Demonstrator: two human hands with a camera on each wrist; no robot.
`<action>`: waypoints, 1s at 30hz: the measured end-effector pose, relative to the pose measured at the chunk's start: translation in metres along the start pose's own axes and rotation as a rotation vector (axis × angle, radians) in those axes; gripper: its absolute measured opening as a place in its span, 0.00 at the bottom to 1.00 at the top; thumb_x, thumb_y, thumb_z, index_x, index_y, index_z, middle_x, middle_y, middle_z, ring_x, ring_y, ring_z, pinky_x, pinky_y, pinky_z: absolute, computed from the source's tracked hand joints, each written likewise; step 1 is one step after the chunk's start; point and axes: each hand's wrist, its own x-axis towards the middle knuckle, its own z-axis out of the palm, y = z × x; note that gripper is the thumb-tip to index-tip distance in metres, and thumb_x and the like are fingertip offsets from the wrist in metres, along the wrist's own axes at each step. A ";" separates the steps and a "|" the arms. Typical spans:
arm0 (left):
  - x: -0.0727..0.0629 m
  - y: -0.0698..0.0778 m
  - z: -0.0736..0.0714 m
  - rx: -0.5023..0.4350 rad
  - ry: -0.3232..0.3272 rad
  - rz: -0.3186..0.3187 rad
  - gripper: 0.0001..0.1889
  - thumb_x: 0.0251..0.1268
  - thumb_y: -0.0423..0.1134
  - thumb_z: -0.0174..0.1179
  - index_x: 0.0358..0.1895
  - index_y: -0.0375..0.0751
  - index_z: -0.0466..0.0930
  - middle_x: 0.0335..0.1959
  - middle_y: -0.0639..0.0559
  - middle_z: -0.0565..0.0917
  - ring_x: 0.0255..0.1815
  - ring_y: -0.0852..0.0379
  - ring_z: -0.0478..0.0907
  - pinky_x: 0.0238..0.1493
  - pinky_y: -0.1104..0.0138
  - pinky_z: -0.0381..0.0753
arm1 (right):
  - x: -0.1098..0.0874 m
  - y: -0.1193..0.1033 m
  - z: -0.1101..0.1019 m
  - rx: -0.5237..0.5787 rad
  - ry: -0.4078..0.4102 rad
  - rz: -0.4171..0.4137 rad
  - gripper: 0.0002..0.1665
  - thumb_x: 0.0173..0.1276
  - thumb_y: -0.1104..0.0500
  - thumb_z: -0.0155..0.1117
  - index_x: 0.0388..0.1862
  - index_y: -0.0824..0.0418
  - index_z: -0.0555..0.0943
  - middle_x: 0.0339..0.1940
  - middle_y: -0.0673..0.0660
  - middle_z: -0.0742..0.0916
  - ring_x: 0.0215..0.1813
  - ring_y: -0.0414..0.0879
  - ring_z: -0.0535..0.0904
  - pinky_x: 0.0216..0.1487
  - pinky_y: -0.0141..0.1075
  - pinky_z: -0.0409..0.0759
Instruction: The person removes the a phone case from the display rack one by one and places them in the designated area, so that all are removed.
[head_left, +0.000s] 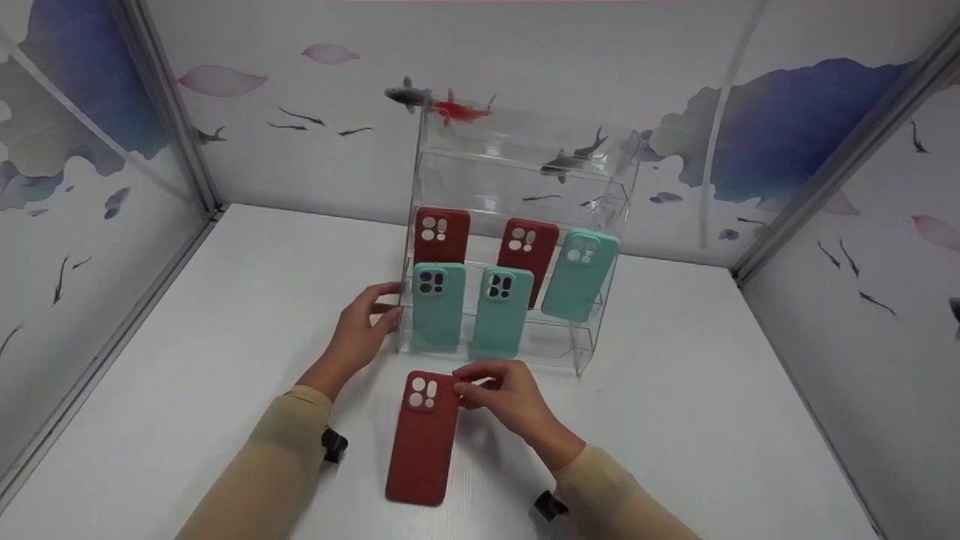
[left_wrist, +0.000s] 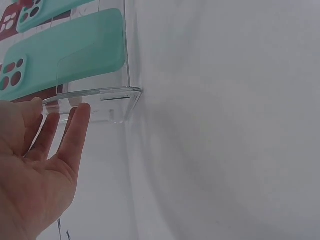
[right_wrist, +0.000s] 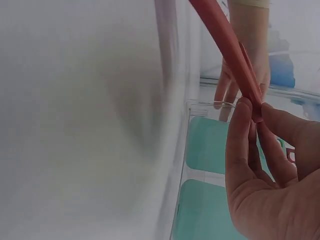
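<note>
R hand (head_left: 510, 394) pinches matte, rnd-cornered red case (head_left: 422, 454) nr clear stepped rack (head_left: 484, 238).

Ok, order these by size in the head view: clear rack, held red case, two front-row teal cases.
1. Clear rack
2. Held red case
3. Left front teal case, right front teal case: alike, unranked

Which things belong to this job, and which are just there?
The job:
red phone case pinched by right hand
clear plastic tiered rack touched by left hand
two red phone cases and three turquoise phone cases, racked

Just there:
white fish-painted panels
small black wrist devices
</note>
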 end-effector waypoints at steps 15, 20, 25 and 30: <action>-0.002 0.000 0.004 0.026 0.016 0.014 0.24 0.81 0.39 0.54 0.76 0.52 0.66 0.75 0.53 0.71 0.67 0.51 0.76 0.61 0.62 0.87 | 0.020 0.013 0.009 -0.231 0.004 0.082 0.09 0.68 0.58 0.75 0.46 0.51 0.93 0.40 0.49 0.92 0.39 0.42 0.89 0.44 0.37 0.91; -0.001 0.001 0.004 0.036 0.014 0.026 0.25 0.81 0.37 0.54 0.76 0.51 0.66 0.76 0.51 0.70 0.67 0.50 0.76 0.61 0.62 0.87 | 0.024 0.014 0.008 -0.302 0.007 0.044 0.08 0.67 0.57 0.76 0.45 0.52 0.93 0.39 0.49 0.93 0.40 0.40 0.88 0.42 0.34 0.90; -0.002 0.002 0.003 0.030 0.011 0.027 0.24 0.81 0.36 0.54 0.76 0.49 0.66 0.76 0.51 0.70 0.67 0.49 0.76 0.61 0.62 0.87 | 0.027 0.017 0.007 -0.331 0.002 0.046 0.08 0.66 0.55 0.76 0.43 0.53 0.93 0.38 0.50 0.92 0.38 0.39 0.88 0.38 0.32 0.88; -0.001 0.004 0.003 0.039 0.012 0.030 0.24 0.82 0.37 0.53 0.76 0.49 0.65 0.76 0.51 0.70 0.67 0.49 0.76 0.61 0.62 0.87 | 0.031 0.018 0.005 -0.301 -0.012 0.089 0.07 0.66 0.55 0.77 0.41 0.55 0.93 0.38 0.52 0.93 0.36 0.40 0.89 0.36 0.34 0.89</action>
